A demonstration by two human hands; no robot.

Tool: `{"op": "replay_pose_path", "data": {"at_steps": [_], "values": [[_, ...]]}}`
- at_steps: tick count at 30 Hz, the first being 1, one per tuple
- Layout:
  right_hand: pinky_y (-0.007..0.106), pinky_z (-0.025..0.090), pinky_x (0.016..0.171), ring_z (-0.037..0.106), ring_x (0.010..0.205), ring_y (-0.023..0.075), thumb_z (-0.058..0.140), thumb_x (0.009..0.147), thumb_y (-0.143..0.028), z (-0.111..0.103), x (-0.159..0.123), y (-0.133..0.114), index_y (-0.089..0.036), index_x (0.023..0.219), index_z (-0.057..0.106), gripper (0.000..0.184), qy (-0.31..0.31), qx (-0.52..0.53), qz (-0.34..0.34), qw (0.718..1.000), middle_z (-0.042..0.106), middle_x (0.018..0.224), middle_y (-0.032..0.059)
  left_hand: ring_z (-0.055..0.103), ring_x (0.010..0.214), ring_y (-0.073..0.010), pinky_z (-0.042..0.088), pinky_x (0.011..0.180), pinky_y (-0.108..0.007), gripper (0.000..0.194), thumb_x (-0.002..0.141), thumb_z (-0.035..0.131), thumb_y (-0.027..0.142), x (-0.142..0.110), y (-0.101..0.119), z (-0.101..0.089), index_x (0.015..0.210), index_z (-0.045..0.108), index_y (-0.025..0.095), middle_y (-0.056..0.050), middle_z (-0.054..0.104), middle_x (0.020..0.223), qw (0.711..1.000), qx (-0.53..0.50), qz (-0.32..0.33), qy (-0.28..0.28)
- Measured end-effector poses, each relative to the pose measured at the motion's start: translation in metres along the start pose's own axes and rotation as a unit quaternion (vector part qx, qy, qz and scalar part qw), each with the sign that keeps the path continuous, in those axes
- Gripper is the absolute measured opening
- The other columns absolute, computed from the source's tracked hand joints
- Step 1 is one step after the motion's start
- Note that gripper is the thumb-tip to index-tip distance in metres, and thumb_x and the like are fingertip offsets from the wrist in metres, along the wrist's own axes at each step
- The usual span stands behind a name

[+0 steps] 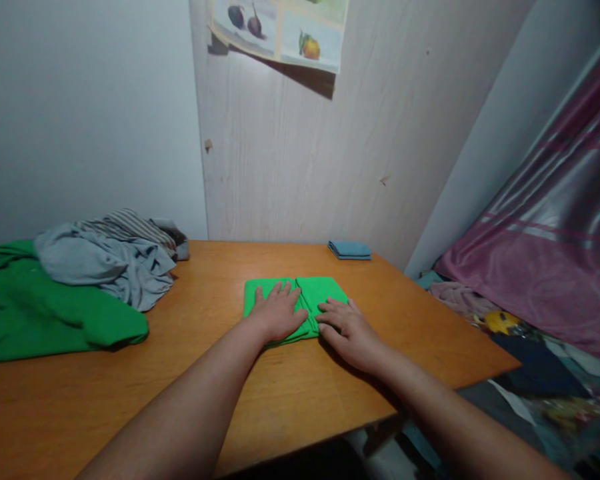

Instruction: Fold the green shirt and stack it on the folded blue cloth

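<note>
Your left hand [279, 315] lies flat on the folded green cloth [326, 289], and the fingers of your right hand [351, 331] rest on its right side. Each grip is wide, with the fingers spread. This cloth is around the middle of the desk [300, 393], and bare wood shows around it, towards the near edge also. Your right forearm crosses that edge. A blue folded cloth [351, 251] is near the far edge, well apart from your hands. On your left there is a loose pile: a green garment [60, 317], a wrinkled grey cloth [107, 263] and a striped cloth [130, 225]. The green cloth is a soft, flat rectangle with a seam-like fold line; the desk is smooth, orange-brown wood.
</note>
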State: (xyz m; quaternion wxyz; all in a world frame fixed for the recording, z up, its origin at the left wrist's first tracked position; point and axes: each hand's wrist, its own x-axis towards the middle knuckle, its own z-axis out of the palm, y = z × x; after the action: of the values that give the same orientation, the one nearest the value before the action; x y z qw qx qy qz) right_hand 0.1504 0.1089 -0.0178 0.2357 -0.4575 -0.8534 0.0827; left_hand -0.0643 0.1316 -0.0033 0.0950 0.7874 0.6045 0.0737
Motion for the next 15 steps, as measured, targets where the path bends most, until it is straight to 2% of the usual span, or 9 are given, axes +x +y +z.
{"op": "replay_pose_path", "data": {"at_steps": [3, 5, 7, 10, 12, 15], "values": [[0.062, 0.012, 0.120, 0.046, 0.141, 0.0276, 0.047, 0.100, -0.032, 0.000, -0.006, -0.010, -0.027, 0.129, 0.068, 0.036, -0.039, -0.021, -0.028, 0.999, 0.062, 0.142, 0.0075, 0.015, 0.154, -0.0381, 0.005, 0.115, -0.075, 0.080, 0.092, 0.027, 0.075, 0.000, -0.001, 0.002, 0.159, 0.028, 0.031, -0.011, 0.020, 0.168, 1.000, -0.018, 0.010, 0.015], [0.062, 0.011, 0.121, 0.045, 0.142, 0.0276, 0.045, 0.100, -0.030, 0.000, -0.007, -0.013, -0.027, 0.133, 0.064, 0.038, -0.050, -0.028, -0.028, 0.998, 0.061, 0.144, 0.0077, 0.014, 0.154, -0.0400, 0.004, 0.113, -0.076, 0.082, 0.088, 0.027, 0.082, 0.000, -0.002, 0.003, 0.157, 0.033, 0.037, -0.011, 0.018, 0.168, 1.000, -0.014, 0.019, 0.014], [0.062, 0.012, 0.120, 0.045, 0.142, 0.0284, 0.045, 0.101, -0.031, -0.002, -0.006, -0.013, -0.026, 0.130, 0.066, 0.037, -0.060, -0.022, -0.026, 0.998, 0.061, 0.143, 0.0081, 0.013, 0.154, -0.0403, 0.004, 0.113, -0.076, 0.082, 0.087, 0.027, 0.083, 0.000, -0.002, 0.003, 0.153, 0.042, 0.036, -0.012, 0.018, 0.168, 1.000, 0.000, 0.021, 0.006], [0.058, 0.021, 0.119, 0.057, 0.130, 0.0275, 0.044, 0.102, -0.035, -0.005, 0.003, -0.008, -0.025, 0.114, 0.073, 0.033, -0.056, 0.003, -0.015, 0.998, 0.070, 0.130, 0.0075, 0.013, 0.154, -0.0393, 0.005, 0.114, -0.074, 0.084, 0.088, 0.027, 0.081, 0.000, -0.003, 0.003, 0.150, 0.048, 0.030, -0.015, 0.018, 0.167, 1.000, 0.014, 0.016, 0.001], [0.050, 0.031, 0.116, 0.065, 0.118, 0.0245, 0.043, 0.102, -0.036, -0.005, 0.016, -0.003, -0.024, 0.106, 0.075, 0.035, -0.027, 0.012, -0.006, 1.000, 0.074, 0.121, 0.0070, 0.012, 0.155, -0.0391, 0.005, 0.115, -0.074, 0.085, 0.087, 0.028, 0.082, 0.001, -0.003, 0.004, 0.150, 0.048, 0.028, -0.016, 0.019, 0.167, 1.000, 0.016, 0.013, 0.000], [0.036, 0.041, 0.109, 0.065, 0.117, 0.0219, 0.041, 0.102, -0.036, -0.004, 0.042, 0.002, -0.022, 0.111, 0.074, 0.037, 0.009, 0.005, 0.000, 1.000, 0.073, 0.124, 0.0083, 0.012, 0.155, -0.0392, 0.006, 0.115, -0.074, 0.086, 0.085, 0.030, 0.083, 0.001, -0.003, 0.003, 0.150, 0.047, 0.029, -0.014, 0.018, 0.167, 1.000, 0.015, 0.015, -0.003]]}}
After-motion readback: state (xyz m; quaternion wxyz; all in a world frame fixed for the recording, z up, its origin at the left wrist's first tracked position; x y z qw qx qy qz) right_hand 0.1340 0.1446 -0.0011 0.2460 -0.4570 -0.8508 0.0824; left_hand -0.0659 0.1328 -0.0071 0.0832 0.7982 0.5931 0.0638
